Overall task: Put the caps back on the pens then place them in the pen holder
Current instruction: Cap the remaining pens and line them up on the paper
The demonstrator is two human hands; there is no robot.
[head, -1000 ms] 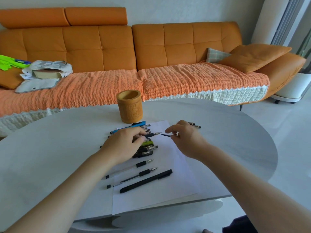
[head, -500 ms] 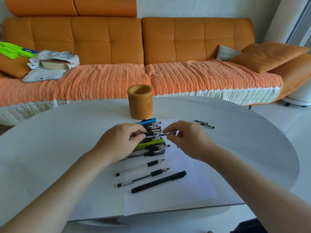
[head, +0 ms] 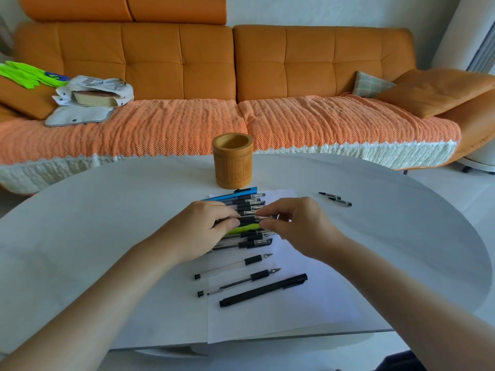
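The left hand sits at frame centre with its fingers pinched around the black grip of a clear-barrelled pen. The right hand meets it from the right, fingers closed on a small cap at the pen's tip end. Whether the cap is fully seated cannot be determined.

Both hands hover over a tight row of pens lying parallel on a white paper sheet. The row includes a blue pen at its upper edge and a lime-green pen directly beneath the held pen; the hands cover the row's left ends.

Below the row, toward lower centre, lie two uncapped clear pens with black grips and exposed tips, and one matte black capped pen, each apart from the others. Two small loose caps lie on the bare counter, right of the sheet.

The pen holder is a cylindrical, tan wooden cup with a faintly carved wall. It stands upright and empty at upper centre, just above the blue pen. No object lies between it and the hands except the row.

The counter is smooth, pale grey, with a rounded outline. Behind it is an orange quilted sofa draped with a textured orange knit cover; a bag and cushions rest on it.
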